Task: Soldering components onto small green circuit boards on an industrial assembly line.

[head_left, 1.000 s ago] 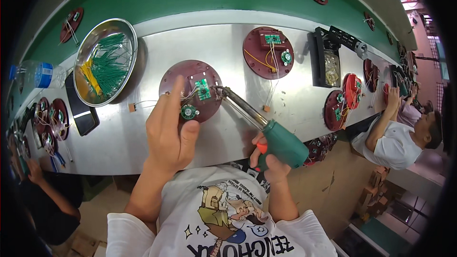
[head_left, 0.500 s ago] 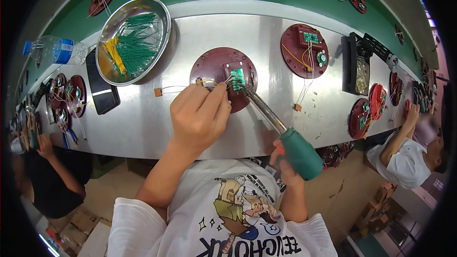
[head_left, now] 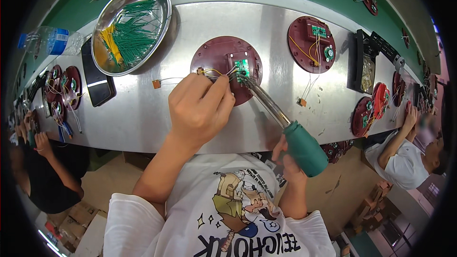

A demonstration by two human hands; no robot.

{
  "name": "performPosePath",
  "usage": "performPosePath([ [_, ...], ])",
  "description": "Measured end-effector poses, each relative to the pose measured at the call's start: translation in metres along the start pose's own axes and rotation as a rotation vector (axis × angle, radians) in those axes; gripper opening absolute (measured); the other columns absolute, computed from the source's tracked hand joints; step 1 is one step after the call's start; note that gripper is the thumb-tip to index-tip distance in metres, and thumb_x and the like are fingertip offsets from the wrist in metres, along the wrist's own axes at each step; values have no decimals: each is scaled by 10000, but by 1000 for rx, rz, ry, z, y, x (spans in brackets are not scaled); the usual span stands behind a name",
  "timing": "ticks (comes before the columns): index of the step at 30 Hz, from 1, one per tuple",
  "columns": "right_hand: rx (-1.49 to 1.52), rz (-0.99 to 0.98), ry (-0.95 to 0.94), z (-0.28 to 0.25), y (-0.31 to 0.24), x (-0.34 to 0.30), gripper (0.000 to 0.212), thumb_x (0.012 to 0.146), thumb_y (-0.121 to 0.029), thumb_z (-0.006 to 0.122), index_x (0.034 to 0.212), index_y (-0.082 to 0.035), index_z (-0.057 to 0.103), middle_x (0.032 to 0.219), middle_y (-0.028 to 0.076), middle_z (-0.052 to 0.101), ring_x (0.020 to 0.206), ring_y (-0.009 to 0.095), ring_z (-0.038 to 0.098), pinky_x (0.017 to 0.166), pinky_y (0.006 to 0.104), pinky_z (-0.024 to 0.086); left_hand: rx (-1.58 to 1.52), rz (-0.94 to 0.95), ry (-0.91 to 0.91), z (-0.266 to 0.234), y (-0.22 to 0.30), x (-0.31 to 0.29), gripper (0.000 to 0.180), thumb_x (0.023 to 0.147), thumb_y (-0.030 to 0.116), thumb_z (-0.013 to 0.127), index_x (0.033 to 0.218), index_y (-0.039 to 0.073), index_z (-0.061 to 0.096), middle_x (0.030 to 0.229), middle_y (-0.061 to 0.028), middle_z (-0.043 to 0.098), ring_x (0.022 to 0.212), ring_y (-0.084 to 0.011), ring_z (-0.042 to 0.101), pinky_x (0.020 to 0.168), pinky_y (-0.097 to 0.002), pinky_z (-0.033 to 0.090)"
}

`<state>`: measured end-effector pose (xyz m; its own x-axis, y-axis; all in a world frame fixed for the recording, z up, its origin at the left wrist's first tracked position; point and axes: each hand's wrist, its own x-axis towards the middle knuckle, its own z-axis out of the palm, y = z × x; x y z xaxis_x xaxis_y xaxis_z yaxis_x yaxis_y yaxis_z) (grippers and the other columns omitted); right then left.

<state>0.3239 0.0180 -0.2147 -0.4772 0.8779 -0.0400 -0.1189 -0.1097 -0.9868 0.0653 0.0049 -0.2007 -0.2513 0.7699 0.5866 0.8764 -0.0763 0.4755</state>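
Note:
A round maroon plastic cover (head_left: 212, 51) lies on the metal bench in front of me, with a small green circuit board (head_left: 242, 65) on its right half. My left hand (head_left: 196, 109) is closed, thumb and fingertips pinching thin wires (head_left: 231, 72) at the board's left edge. My right hand (head_left: 291, 165) grips the green handle of a soldering iron (head_left: 304, 146) from below. The iron's metal tip touches or nearly touches the board's lower part; contact is too small to tell. A brown connector (head_left: 156, 84) on thin leads sticks out left of the cover.
A steel bowl (head_left: 167, 16) of green and yellow wires stands at the back left. Near it are a phone (head_left: 99, 78) and a plastic bottle (head_left: 50, 42). Another wired cover (head_left: 297, 50) lies right of centre, beside a black tray (head_left: 354, 74). Co-workers sit on both sides.
The view has shifted slightly, so the bench items appear a little higher. My left hand still pinches the wires, and the soldering iron stays at the board.

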Motion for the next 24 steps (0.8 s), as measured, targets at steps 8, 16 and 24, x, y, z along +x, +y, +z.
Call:
performPosePath([
  [8, 88, -7, 54, 5, -8, 0, 478, 855, -335, 720, 1086, 53, 562, 999, 183, 583, 495, 203, 583, 411, 283, 394, 18, 42, 39, 4, -3, -3, 195, 645, 5, 737, 836, 20, 704, 650, -45, 499, 551, -205, 498, 478, -337, 396],
  [16, 116, -65, 59, -1, -5, -2, 515, 869, -345, 689, 1123, 79, 544, 1059, 239, 574, 453, 210, 570, 401, 294, 416, 26, 42, 32, 1, 0, -1, 185, 663, -22, 734, 844, 10, 709, 664, -58, 521, 559, -217, 507, 488, -341, 403],
  [24, 81, -234, 181, -32, -16, 12, 502, 911, -318, 625, 1115, 118, 483, 1030, 245, 510, 448, 204, 560, 362, 303, 440, 26, 63, 61, 6, -4, -1, 182, 654, 1, 736, 832, 23, 702, 652, -51, 511, 555, -214, 501, 483, -341, 397],
])
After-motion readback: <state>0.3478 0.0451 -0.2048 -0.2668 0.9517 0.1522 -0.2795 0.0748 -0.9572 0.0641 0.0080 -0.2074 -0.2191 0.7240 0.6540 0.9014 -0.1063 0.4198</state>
